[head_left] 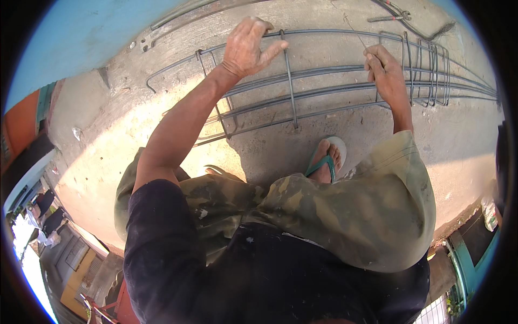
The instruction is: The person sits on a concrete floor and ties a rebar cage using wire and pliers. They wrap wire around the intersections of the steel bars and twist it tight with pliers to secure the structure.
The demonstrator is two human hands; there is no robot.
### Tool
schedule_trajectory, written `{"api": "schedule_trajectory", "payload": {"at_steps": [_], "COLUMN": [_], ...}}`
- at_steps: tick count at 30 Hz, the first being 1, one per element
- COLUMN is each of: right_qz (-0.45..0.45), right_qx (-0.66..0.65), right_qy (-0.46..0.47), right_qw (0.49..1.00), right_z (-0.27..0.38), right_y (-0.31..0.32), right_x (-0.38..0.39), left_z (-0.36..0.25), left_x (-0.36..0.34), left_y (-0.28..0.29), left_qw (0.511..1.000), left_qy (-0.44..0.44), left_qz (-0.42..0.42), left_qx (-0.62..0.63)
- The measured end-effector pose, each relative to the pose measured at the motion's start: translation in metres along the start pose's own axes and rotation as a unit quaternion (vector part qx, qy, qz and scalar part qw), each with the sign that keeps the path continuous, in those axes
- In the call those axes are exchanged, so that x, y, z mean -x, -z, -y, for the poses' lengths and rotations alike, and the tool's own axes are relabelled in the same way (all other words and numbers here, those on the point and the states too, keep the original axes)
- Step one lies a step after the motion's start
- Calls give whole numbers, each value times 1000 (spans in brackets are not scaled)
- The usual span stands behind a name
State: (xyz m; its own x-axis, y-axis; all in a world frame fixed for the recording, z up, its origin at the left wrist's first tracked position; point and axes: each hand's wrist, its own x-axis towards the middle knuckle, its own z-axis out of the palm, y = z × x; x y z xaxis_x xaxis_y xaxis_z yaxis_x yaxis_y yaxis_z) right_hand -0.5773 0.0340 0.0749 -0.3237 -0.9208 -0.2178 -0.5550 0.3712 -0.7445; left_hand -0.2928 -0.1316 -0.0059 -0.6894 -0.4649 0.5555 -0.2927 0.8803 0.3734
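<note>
A long cage of grey steel bars lies across the ground in front of me, with thin bent stirrups around its lengthwise bars. Over the far bar, near one stirrup's hooked top, rests my left hand. Its thumb is spread away from the curved fingers, and the bar runs beneath it without a closed grip. My right hand is above the cage further right, fingers closed in a pinch. From that pinch a thin tie wire sticks up and away to the left. Its lower end is hidden in the fingers.
Pincers lie beyond the cage at the upper right, beside a dark bundle of wire. Several stirrups stand bunched at the cage's right part. My sandalled foot is close to the near bar. A blue wall rises at the upper left.
</note>
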Motion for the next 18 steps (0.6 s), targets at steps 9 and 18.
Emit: {"api": "schedule_trajectory", "payload": {"at_steps": [9, 18], "right_qz": [-49, -23], "right_qx": [-506, -516], "right_qy": [-329, -299], "right_qw": [796, 802], "right_z": [-92, -94], "right_y": [-91, -122], "right_x": [135, 123], "left_z": [-128, -157], "left_x": [109, 94], "left_y": [5, -9], "left_qw": [926, 889], "left_qy": [153, 247], "left_qz": [333, 364], "left_qx": [87, 123]}}
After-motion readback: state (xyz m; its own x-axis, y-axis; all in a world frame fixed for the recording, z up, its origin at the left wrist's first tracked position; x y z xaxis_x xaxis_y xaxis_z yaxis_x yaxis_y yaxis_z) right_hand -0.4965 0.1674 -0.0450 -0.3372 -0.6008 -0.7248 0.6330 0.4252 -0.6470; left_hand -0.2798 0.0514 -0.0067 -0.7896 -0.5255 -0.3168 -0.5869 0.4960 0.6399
